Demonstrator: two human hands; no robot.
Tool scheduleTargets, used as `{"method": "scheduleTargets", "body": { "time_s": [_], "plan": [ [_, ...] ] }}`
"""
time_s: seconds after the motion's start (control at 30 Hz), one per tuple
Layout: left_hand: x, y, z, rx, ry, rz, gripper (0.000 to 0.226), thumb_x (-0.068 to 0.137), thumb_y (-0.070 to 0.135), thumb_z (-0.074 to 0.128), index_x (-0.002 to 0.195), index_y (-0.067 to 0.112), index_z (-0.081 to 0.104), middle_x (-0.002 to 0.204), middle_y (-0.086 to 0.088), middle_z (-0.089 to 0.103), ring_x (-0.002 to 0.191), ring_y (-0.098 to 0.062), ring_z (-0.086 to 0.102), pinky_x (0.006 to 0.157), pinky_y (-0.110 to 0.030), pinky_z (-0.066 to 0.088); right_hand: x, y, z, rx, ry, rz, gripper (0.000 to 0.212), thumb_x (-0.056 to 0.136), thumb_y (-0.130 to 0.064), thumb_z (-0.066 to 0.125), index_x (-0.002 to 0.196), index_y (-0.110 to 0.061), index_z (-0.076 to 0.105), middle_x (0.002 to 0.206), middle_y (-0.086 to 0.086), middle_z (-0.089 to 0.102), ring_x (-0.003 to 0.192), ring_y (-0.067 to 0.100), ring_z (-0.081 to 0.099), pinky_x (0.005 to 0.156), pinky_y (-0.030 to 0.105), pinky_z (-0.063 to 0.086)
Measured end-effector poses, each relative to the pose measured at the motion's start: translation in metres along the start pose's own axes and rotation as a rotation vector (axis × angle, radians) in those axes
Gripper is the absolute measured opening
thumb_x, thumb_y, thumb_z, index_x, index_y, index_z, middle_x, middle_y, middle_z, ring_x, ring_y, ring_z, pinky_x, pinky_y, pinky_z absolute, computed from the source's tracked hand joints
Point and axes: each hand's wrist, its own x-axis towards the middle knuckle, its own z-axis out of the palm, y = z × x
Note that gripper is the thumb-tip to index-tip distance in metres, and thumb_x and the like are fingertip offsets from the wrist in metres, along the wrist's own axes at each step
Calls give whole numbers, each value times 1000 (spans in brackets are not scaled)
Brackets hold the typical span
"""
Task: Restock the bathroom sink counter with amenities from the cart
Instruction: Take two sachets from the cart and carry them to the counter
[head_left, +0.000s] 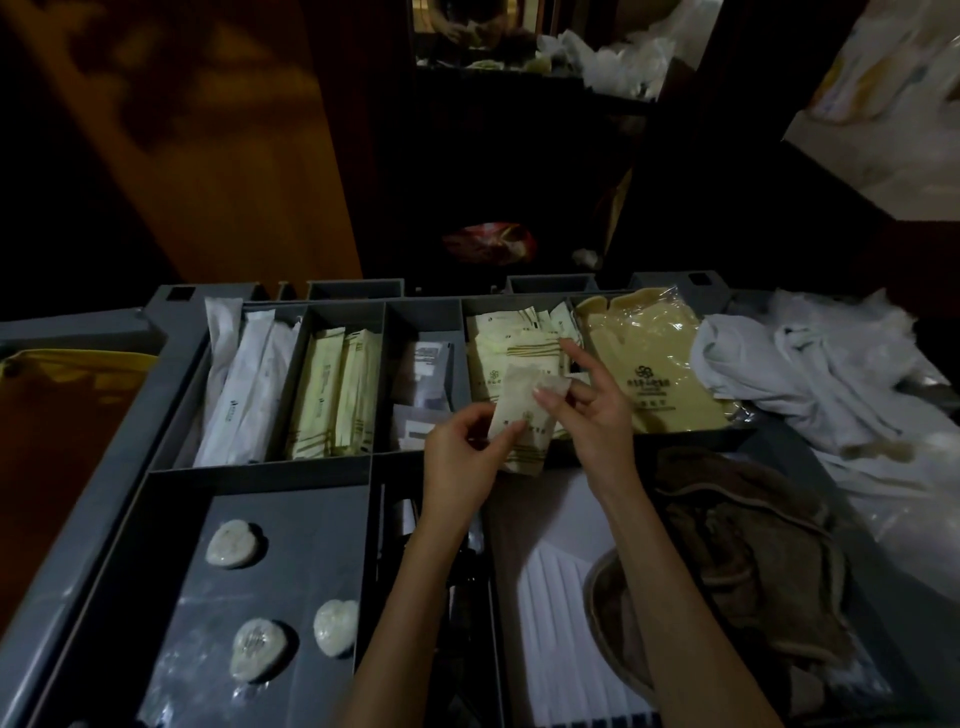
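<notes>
Far to the left of the cream packet (524, 415), a yellow bag (78, 364) hangs at the side of the grey cart (171, 364). Closer to the packet, still on its left, the cart's back row holds long white sachets (244, 384), then long cream sachets (332, 395), then small white packets (426, 384), each kind in its own compartment. Below and left of the packet, three heart-shaped soaps (231, 543) in clear wrap lie in a wide, flat compartment. The left hand (462, 452) pinches the packet's lower left edge between thumb and fingers. The packet is held tilted over the cart, just in front of a stack of matching packets (514, 343) that fills the compartment behind it. The right hand (592, 405) pinches the packet's upper right corner, its index finger raised straight. Just right of the packet, the next compartment holds a large yellow pouch (649, 374) with a dark logo. Below and right of the packet lie white paper sheets (556, 597) and a crumpled brown towel (737, 551). Far to the packet's right, white linen (810, 379) is heaped at the cart's edge
</notes>
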Motion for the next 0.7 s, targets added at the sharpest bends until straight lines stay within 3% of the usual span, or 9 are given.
{"method": "scheduleTargets", "body": {
  "time_s": [0.13, 0.3, 0.43, 0.5, 0.57, 0.63, 0.7],
  "plan": [
    [4, -4, -5, -1, 99, -7, 16, 86, 21, 71, 98, 11, 70, 88, 2, 72, 80, -6, 69, 67, -21, 57, 3, 6, -2, -133, 34, -54, 48, 83, -2, 70, 124, -24, 57, 102, 3, 70, 96, 13, 68, 80, 27, 57],
    [13, -7, -15, -139, 335, -83, 7, 87, 18, 69, 91, 12, 68, 85, -1, 72, 80, -11, 69, 67, -20, 54, 19, 20, -10, -568, 289, -99, 27, 90, -14, 63, 116, -21, 62, 94, -5, 69, 82, 15, 66, 74, 41, 57],
    [12, -6, -12, -168, 365, -85, 10, 88, 16, 67, 96, 9, 66, 88, 1, 71, 82, -9, 69, 66, -17, 53, 35, 19, -6, -956, 244, -107, 36, 92, -12, 59, 127, -20, 56, 113, 0, 64, 95, 20, 63, 78, 39, 52],
    [11, -6, -11, -166, 362, -76, 9, 89, 14, 66, 97, 10, 66, 89, 2, 70, 83, -9, 68, 68, -17, 54, 43, 12, -3, -1189, 77, -175, 52, 89, 1, 52, 135, -24, 50, 131, -1, 54, 113, 20, 54, 82, 28, 44],
    [12, -6, -12, -180, 370, -83, 8, 89, 12, 66, 97, 11, 65, 88, 3, 70, 81, -8, 68, 67, -16, 53, 54, -3, 2, -1303, -225, -219, 73, 81, 14, 46, 142, -24, 43, 144, -3, 42, 130, 18, 38, 97, 24, 35],
    [12, -7, -13, -190, 375, -93, 8, 89, 11, 65, 98, 10, 65, 88, 3, 69, 81, -8, 67, 65, -15, 53, 66, -17, 10, -1418, -539, -247, 78, 77, 16, 47, 145, -24, 39, 152, -4, 33, 141, 17, 23, 111, 33, 25],
    [13, -7, -12, -190, 367, -95, 10, 90, 12, 64, 99, 9, 64, 90, 1, 69, 83, -10, 67, 66, -17, 53, 78, -24, 16, -1606, -754, -317, 70, 84, 7, 52, 146, -23, 37, 156, -5, 29, 146, 16, 16, 113, 37, 19]
  ]
}}
